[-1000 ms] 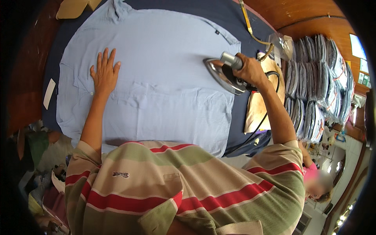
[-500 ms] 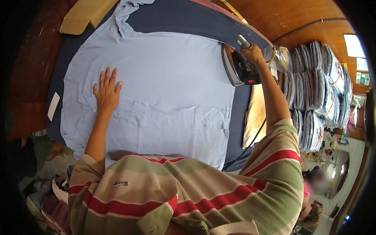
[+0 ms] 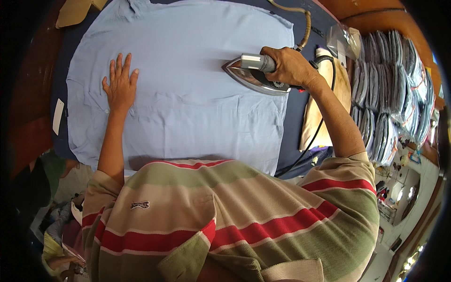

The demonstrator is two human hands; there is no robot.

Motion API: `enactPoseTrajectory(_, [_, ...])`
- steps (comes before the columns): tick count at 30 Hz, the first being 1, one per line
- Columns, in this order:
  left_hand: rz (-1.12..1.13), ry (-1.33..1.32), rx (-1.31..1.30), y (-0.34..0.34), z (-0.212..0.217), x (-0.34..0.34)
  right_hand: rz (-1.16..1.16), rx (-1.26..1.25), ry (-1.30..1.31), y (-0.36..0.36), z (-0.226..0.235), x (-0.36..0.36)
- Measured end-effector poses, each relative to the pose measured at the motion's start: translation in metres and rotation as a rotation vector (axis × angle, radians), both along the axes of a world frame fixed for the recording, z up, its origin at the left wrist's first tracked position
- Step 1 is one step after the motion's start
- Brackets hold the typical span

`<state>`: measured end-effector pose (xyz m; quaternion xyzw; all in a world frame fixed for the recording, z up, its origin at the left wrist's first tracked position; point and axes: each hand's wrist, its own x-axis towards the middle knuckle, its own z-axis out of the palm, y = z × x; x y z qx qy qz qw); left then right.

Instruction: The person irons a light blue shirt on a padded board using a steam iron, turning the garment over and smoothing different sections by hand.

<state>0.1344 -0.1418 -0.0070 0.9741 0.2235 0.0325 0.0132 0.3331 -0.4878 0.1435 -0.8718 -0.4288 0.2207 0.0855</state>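
Note:
A light blue shirt lies spread flat on a dark blue padded ironing table. My left hand presses flat on the shirt's left part, fingers apart. My right hand grips the grey handle of a steel iron, whose sole rests on the shirt's right side with its tip pointing left. A black cord and a tan hose run from the iron.
Stacks of folded garments in clear plastic bags fill the right side. A tan cloth lies at the table's right end. A cardboard piece sits top left and a white tag on the left edge.
My right hand has brought the iron from the table's right edge back left onto the shirt. My left hand stays flat on the cloth.

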Motion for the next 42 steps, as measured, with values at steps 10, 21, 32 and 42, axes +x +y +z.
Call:
enactPoseTrajectory(10, [0.000,0.004,0.002,0.005,-0.003,0.004,0.155,-0.057,-0.044,0.046,-0.001,-0.038])
enactPoseTrajectory(21, [-0.204,-0.043,-0.058,-0.009,0.036,0.064,-0.509,0.102,-0.118,-0.007,-0.002,0.057])
enactPoseTrajectory(32, [-0.249,0.019,0.072,0.047,0.002,0.171,-0.318,0.177,-0.173,0.096,-0.016,0.134])
enactPoseTrajectory(42, [-0.271,0.018,0.141,0.046,0.003,0.171,-0.421,0.035,-0.039,-0.009,0.017,0.035])
